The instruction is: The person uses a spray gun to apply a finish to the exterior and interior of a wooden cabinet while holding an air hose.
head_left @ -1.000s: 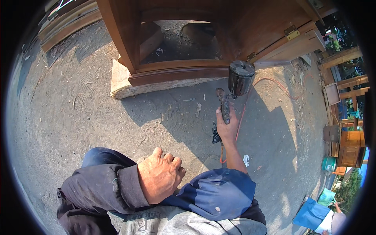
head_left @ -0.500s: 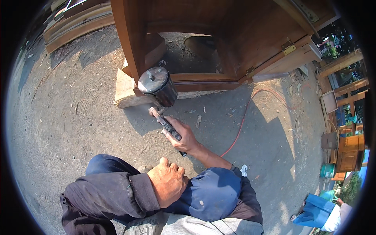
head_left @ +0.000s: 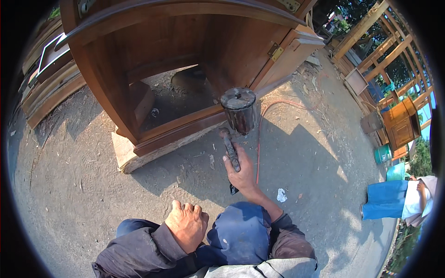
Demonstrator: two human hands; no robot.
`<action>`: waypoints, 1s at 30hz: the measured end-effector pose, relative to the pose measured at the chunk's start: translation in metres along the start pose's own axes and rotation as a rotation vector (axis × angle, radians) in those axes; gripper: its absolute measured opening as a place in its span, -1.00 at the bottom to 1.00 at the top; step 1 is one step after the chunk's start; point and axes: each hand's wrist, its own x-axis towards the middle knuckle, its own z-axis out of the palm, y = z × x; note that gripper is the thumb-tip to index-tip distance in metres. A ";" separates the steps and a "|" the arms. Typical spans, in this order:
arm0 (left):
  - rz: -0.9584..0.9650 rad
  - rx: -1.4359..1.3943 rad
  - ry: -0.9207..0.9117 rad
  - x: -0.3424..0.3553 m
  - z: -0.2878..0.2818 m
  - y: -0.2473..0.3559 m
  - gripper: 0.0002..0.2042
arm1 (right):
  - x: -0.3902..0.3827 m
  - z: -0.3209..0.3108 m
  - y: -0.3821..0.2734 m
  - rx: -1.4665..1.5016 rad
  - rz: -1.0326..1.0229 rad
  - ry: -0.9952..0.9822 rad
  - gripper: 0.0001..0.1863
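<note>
My right hand (head_left: 243, 173) is closed round the grip of a paint spray gun (head_left: 239, 116), whose dark, stained, lidded metal cup stands upright. The cup is in front of the lower right front corner of a brown wooden cabinet (head_left: 99, 83). I cannot tell if they touch. The cabinet is open at the front, with a hinged door (head_left: 289, 60) swung out on the right. A rough wooden block (head_left: 121, 150) lies under its base. My left hand (head_left: 187, 227) rests by my knee with fingers curled in; the fingertips are hidden and nothing shows in it.
A red hose (head_left: 258, 153) runs over the ground behind my right wrist. Stacked boards (head_left: 55, 92) lie at the left. White scrap (head_left: 281, 195) is on the ground near my right forearm. Another person (head_left: 394, 199) is at far right, below a small wooden cabinet (head_left: 402, 125) and green bucket (head_left: 383, 154).
My right hand and the spray gun have moved right, from the cabinet's lower left front corner to its lower right one. The view has turned, and more of the cabinet's upper front shows.
</note>
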 end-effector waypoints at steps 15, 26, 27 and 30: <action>0.044 -0.044 0.042 0.012 -0.003 -0.005 -0.76 | 0.076 -0.099 -0.106 -0.057 -0.102 0.550 -0.57; 0.028 -0.026 -0.002 0.007 -0.011 -0.009 -0.53 | 0.085 -0.109 -0.109 -0.074 -0.324 0.730 -0.57; 0.033 -0.016 0.006 0.006 -0.009 -0.009 -0.53 | 0.081 -0.105 -0.099 -0.086 -0.276 0.684 -0.57; 0.030 -0.009 -0.008 0.008 -0.009 -0.009 -0.53 | 0.070 -0.092 -0.074 -0.099 -0.175 0.599 -0.56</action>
